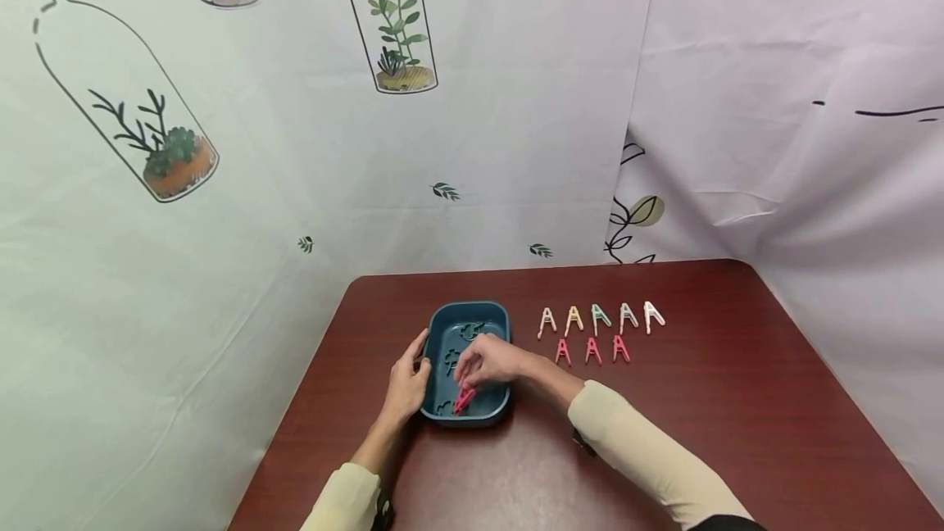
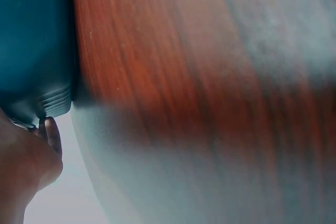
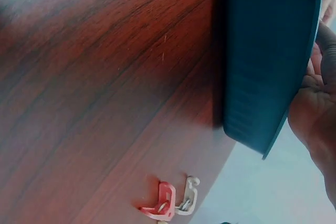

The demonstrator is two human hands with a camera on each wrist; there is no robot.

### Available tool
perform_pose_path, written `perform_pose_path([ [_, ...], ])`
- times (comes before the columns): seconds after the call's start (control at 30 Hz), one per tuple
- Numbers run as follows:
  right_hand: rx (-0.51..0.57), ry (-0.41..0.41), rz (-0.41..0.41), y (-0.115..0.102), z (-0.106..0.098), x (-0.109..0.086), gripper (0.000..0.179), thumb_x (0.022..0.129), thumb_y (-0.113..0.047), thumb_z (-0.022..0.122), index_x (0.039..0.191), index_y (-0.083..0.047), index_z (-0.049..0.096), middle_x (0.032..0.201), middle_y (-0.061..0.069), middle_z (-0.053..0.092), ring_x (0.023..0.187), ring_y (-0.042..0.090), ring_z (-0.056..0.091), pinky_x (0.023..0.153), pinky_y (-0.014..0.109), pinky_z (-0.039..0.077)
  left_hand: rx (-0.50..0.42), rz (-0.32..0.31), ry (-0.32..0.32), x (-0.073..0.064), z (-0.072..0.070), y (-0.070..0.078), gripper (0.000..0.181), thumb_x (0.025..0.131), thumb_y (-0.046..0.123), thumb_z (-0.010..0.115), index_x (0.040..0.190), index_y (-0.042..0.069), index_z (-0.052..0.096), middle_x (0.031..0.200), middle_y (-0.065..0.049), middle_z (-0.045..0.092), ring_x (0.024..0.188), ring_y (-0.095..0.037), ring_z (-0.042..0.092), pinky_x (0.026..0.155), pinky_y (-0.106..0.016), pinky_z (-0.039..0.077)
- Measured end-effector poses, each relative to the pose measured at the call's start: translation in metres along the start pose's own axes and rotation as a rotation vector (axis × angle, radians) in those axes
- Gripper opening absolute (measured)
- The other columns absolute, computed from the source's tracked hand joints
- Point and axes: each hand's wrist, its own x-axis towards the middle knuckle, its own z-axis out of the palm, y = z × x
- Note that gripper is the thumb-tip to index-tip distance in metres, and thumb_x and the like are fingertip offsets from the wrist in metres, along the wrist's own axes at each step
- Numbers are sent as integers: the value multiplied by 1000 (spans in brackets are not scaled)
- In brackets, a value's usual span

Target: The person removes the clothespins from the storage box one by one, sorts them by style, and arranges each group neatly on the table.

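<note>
A red clothespin (image 1: 463, 400) is pinched in my right hand (image 1: 487, 360), low inside a dark blue rectangular bin (image 1: 504, 326). Its tip points down toward the near left of the bin floor. My left hand (image 1: 408, 382) grips the bin's left side, thumb at the rim and fingers along the outer wall. On the bin floor show dark green leafy shapes (image 1: 472, 330), partly covered by the right hand. The left wrist view catches the left hand (image 2: 29, 161) at the bin's end (image 2: 37, 35); in the right wrist view, the right hand (image 3: 317, 108) reaches over the rim.
Right of the bin, three red clothespins (image 1: 593, 350) form a row on the brown table (image 1: 664, 416). Behind them stands a row of several pale clothespins (image 1: 600, 316) in white, yellow and green. A printed cloth (image 1: 516, 146) hangs behind the table.
</note>
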Motion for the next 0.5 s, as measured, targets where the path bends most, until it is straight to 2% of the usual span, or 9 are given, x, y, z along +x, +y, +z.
perform_pose_path([
  [0.17, 183, 25, 23, -1, -1, 0, 18, 91, 10, 76, 108, 16, 76, 92, 14, 80, 80, 11, 77, 76, 33, 62, 1, 10, 6, 0, 0, -1, 59, 102, -6, 54, 160, 6, 48, 152, -22, 57, 123, -39, 66, 103, -57, 50],
  [0.23, 225, 29, 19, -2, -2, -1, 18, 91, 11, 76, 108, 17, 75, 92, 16, 80, 80, 15, 78, 76, 36, 63, -3, 14, 10, 1, 0, -1, 59, 102, -6, 55, 159, 6, 49, 151, -22, 58, 122, -39, 67, 103, -56, 50],
  [0.5, 237, 55, -48, -4, -13, -2, 19, 92, 8, 75, 110, 16, 76, 93, 15, 80, 82, 19, 79, 78, 44, 63, -5, 29, 19, 1, 2, -2, 58, 100, -7, 56, 157, 4, 51, 148, -23, 60, 121, -40, 67, 102, -58, 51],
])
